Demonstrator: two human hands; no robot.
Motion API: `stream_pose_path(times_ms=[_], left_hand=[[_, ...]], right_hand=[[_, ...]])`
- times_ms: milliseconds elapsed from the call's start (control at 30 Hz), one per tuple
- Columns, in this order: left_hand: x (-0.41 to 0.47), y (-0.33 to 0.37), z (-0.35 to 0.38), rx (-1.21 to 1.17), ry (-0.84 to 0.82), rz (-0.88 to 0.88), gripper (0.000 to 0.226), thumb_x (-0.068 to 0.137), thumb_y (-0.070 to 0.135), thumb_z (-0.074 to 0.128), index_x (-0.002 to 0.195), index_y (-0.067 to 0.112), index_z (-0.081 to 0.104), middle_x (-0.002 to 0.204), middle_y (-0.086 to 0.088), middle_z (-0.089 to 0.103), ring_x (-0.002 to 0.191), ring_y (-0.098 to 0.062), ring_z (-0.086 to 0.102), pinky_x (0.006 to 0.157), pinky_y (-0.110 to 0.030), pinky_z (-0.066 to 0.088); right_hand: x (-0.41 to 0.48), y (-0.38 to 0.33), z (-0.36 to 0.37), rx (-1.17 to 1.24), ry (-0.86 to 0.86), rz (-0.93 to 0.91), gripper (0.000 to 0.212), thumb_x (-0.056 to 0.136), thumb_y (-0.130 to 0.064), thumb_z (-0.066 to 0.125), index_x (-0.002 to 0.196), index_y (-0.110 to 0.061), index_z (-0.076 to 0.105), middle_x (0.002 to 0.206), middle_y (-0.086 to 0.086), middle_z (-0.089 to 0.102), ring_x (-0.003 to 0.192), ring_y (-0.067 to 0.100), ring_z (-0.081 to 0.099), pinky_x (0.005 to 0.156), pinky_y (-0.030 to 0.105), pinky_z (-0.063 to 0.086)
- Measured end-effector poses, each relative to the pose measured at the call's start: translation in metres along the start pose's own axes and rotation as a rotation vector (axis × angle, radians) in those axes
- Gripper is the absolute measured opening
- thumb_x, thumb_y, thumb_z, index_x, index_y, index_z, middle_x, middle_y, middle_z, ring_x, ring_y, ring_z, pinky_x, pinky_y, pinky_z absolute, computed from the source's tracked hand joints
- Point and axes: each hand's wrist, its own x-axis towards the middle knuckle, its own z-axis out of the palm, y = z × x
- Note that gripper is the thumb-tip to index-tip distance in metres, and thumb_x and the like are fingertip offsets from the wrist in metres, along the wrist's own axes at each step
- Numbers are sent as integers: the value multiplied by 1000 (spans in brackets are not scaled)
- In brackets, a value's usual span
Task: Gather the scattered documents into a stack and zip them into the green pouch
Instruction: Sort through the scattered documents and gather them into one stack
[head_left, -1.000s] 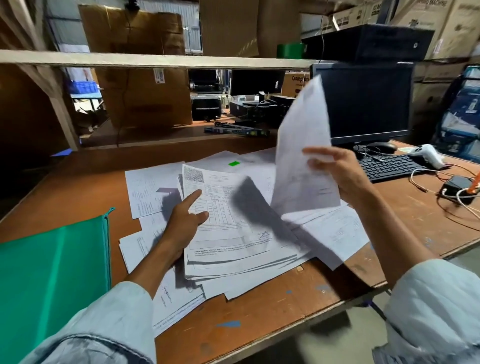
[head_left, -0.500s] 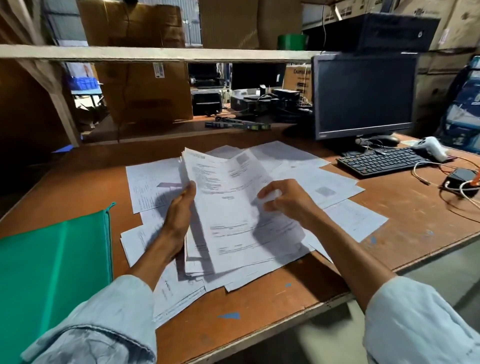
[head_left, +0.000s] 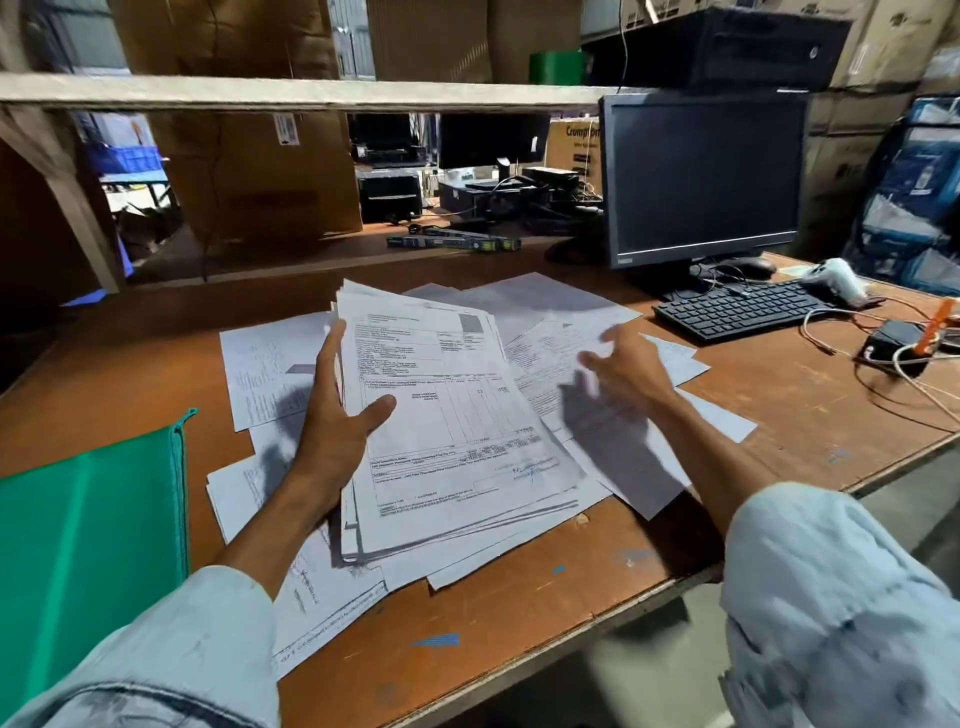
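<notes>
A stack of printed documents (head_left: 457, 431) lies in the middle of the wooden desk (head_left: 519, 623). My left hand (head_left: 337, 421) grips its left edge, thumb on the top sheet. My right hand (head_left: 623, 369) hovers blurred over loose sheets (head_left: 561, 332) to the right of the stack, fingers apart and holding nothing. More loose sheets (head_left: 265, 364) lie to the left and under the stack. The green pouch (head_left: 88, 530) lies flat at the desk's left side, apart from both hands.
A dark monitor (head_left: 701, 176) and black keyboard (head_left: 743, 312) stand at the back right. A white barcode scanner (head_left: 836, 278), cables and a small black box (head_left: 893, 343) lie at the far right. A shelf (head_left: 291, 91) spans the desk overhead.
My right hand laid the raised sheet onto the stack, let go and moved right over the loose sheets. My left hand shifted to grip the stack's left edge.
</notes>
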Motion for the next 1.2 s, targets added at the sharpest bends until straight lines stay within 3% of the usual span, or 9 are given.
stream_pose_path(times_ms=[100,200,267,500,667,800,967,1067,1200], left_hand=[[3,-4,-2,92,5,-40,58,94,2,62,140,34,52,140,15,54,133,-8,47,113,-43,40],[3,-6,-1,102,1,-61,41,96,6,60,133,23,62,132,16,58,131,-8,50,113,-44,40],[5,-7,0,111,7,-68,40,96,7,60,133,23,62,130,18,58,131,-10,50,113,-45,41],[3,-7,1,126,20,-91,40,97,9,60,132,27,63,132,18,58,131,-13,51,109,-47,44],[1,-4,1,130,20,-106,39,97,11,60,132,29,63,131,19,57,131,-15,51,108,-48,45],[0,-1,2,135,19,-109,40,97,11,60,132,29,63,133,18,55,132,-16,50,108,-48,45],[-2,3,5,143,24,-81,42,96,6,60,134,23,61,136,12,55,129,-9,47,108,-32,40],[-2,4,4,142,21,-86,42,96,5,60,135,23,61,135,13,55,126,-7,47,107,-31,40],[-2,5,4,112,18,-109,43,97,6,60,135,25,61,135,14,54,127,-8,47,107,-34,42]], right_hand=[[28,38,-10,-251,16,194,85,79,-79,48,138,-18,46,133,18,58,126,39,50,106,56,35],[39,53,-18,-396,-124,348,109,75,-87,44,155,-17,19,155,25,28,141,46,26,113,56,23],[43,54,-16,-405,-150,366,112,74,-87,45,156,-18,15,156,24,28,142,44,27,113,53,26],[29,41,-7,-363,45,65,48,88,-34,61,130,-15,48,108,13,67,95,33,62,90,51,50],[14,37,-11,-514,219,-200,65,89,-18,65,143,-41,37,113,17,53,81,27,50,72,38,43],[8,44,-17,-451,280,-333,60,96,-7,56,149,-31,38,117,21,49,64,18,44,49,25,38],[6,54,-27,-218,425,-371,39,92,7,52,125,-10,62,94,19,72,67,27,64,57,45,55],[2,53,-38,-316,537,-384,30,95,-3,57,123,-12,66,69,13,70,50,24,58,51,35,49],[-4,40,-56,-113,670,-433,24,96,-5,55,115,-7,71,96,14,75,76,28,69,64,25,46]])
